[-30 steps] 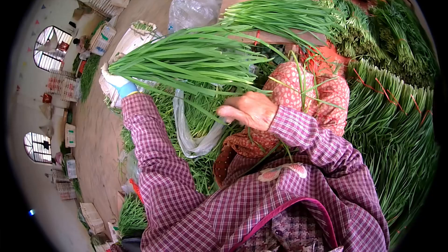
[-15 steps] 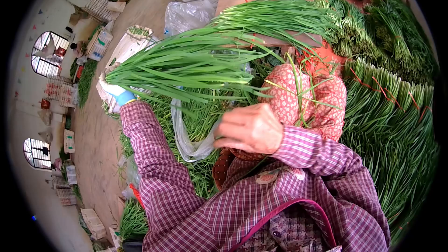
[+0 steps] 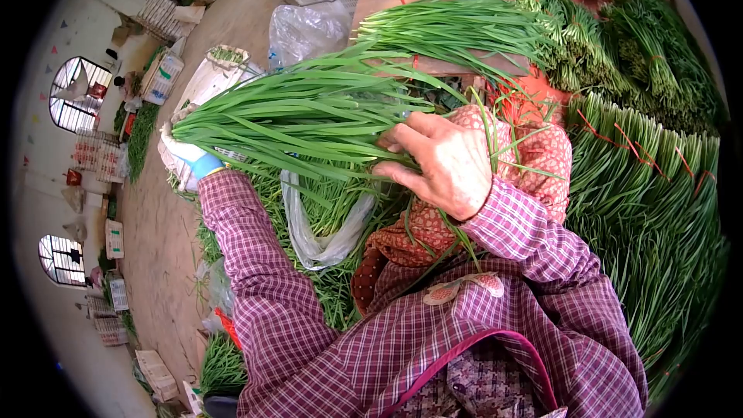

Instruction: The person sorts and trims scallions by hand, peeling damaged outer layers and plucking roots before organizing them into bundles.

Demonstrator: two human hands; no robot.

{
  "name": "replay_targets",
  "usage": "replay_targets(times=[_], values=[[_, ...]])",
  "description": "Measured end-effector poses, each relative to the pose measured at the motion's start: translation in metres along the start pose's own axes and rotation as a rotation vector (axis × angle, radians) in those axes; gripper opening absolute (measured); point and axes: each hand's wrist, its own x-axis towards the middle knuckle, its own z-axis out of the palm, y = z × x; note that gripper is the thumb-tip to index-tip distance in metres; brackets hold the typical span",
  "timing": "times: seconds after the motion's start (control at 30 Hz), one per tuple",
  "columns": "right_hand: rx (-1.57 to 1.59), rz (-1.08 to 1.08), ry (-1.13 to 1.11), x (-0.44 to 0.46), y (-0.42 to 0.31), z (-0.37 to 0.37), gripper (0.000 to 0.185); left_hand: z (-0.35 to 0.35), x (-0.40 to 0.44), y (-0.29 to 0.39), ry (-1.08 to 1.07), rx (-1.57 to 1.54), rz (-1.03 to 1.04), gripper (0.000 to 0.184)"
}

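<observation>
My left hand [image 3: 184, 153], in a white and blue glove, is closed round the base end of a bunch of garlic chives [image 3: 294, 112], held out sideways with the long leaves pointing right. My bare right hand [image 3: 445, 159] is at the leaf-tip end, thumb and fingers apart, its fingertips touching or just in front of the leaves. A few loose leaves [image 3: 495, 135] hang over the red patterned cloth [image 3: 542, 155] on my lap. Another pile of chives [image 3: 457, 27] lies on a board [image 3: 379, 0] beyond the bunch.
Tied bundles of chives [image 3: 642, 209] are stacked along the right side. Loose greens [image 3: 333, 217] and a clear plastic strip [image 3: 309, 244] lie below the held bunch. A clear plastic bag [image 3: 309, 35] sits beside the board. Crates [image 3: 162, 77] stand by the far-left wall.
My right hand has moved up and right to the leaf tips, and its fingers have spread. The left hand keeps the bunch in nearly the same place.
</observation>
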Motion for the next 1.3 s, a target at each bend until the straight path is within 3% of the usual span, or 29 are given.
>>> replay_targets(times=[0.27, 0.37, 0.47, 0.53, 0.6, 0.63, 0.67, 0.73, 0.77, 0.8, 0.83, 0.87, 0.9, 0.93, 0.97, 1.07, 1.13, 1.2, 1.27, 1.3], values=[[-0.021, -0.061, 0.064, 0.009, -0.004, 0.015, 0.014, -0.004, 0.003, -0.001, -0.027, 0.025, -0.005, 0.029], [0.235, -0.239, 0.227, 0.012, -0.003, 0.016, 0.010, -0.005, -0.001, -0.001, -0.078, -0.035, 0.002, 0.026], [0.405, -0.252, 0.320, 0.014, -0.009, 0.003, 0.009, -0.007, -0.003, -0.001, -0.158, -0.140, 0.007, 0.021], [0.427, -0.194, 0.292, 0.009, -0.006, -0.012, 0.012, -0.002, -0.009, 0.009, -0.098, -0.318, -0.005, 0.017], [0.319, -0.147, -0.003, 0.000, 0.013, -0.015, 0.024, 0.018, -0.029, 0.019, -0.056, -0.519, -0.055, 0.013], [0.169, -0.120, -0.025, 0.001, 0.013, -0.016, 0.036, 0.024, -0.035, 0.023, -0.125, -0.407, -0.005, 0.011], [0.062, -0.049, -0.050, 0.001, 0.017, -0.014, 0.030, 0.031, -0.040, 0.027, -0.192, -0.295, 0.046, 0.009], [0.030, -0.123, -0.032, 0.016, 0.017, -0.012, 0.042, 0.055, -0.062, 0.037, -0.380, -0.256, -0.001, 0.013], [-0.014, -0.129, -0.066, 0.025, 0.012, -0.011, 0.075, 0.064, -0.070, 0.042, -0.493, -0.154, -0.002, 0.015], [0.021, -0.135, -0.088, 0.039, 0.003, -0.011, 0.095, 0.075, -0.075, 0.044, -0.604, -0.046, -0.005, 0.017], [0.105, -0.233, -0.011, 0.051, -0.003, -0.001, 0.108, 0.085, -0.081, 0.043, -0.735, -0.042, -0.028, 0.022], [0.178, -0.299, 0.028, 0.061, -0.011, 0.007, 0.115, 0.103, -0.099, 0.041, -0.737, -0.054, -0.029, 0.022], [0.227, -0.332, 0.029, 0.073, -0.019, 0.015, 0.121, 0.125, -0.125, 0.037, -0.691, 0.183, 0.085, 0.024], [0.319, -0.334, 0.083, 0.082, -0.026, 0.029, 0.122, 0.144, -0.148, 0.032, -0.635, 0.420, 0.200, 0.027], [0.350, -0.333, 0.087, 0.091, -0.029, 0.036, 0.123, 0.155, -0.164, 0.026, -0.605, 0.464, 0.254, 0.033], [0.335, -0.340, 0.118, 0.111, -0.019, 0.043, 0.125, 0.178, -0.188, 0.009, -0.643, 0.246, 0.195, 0.034], [0.361, -0.370, 0.167, 0.121, -0.009, 0.020, 0.113, 0.203, -0.178, -0.008, -1.030, -0.177, 0.126, 0.033], [0.030, -0.428, 0.301, 0.125, 0.000, -0.011, 0.099, 0.220, -0.181, -0.021, -0.840, -0.201, 0.166, 0.029], [-0.113, -0.383, 0.268, 0.133, 0.013, -0.047, 0.086, 0.235, -0.162, -0.051, -0.923, -0.400, 0.111, 0.027], [-0.256, -0.365, 0.257, 0.138, 0.019, -0.065, 0.082, 0.243, -0.158, -0.069, -0.901, -0.547, -0.017, 0.028]])
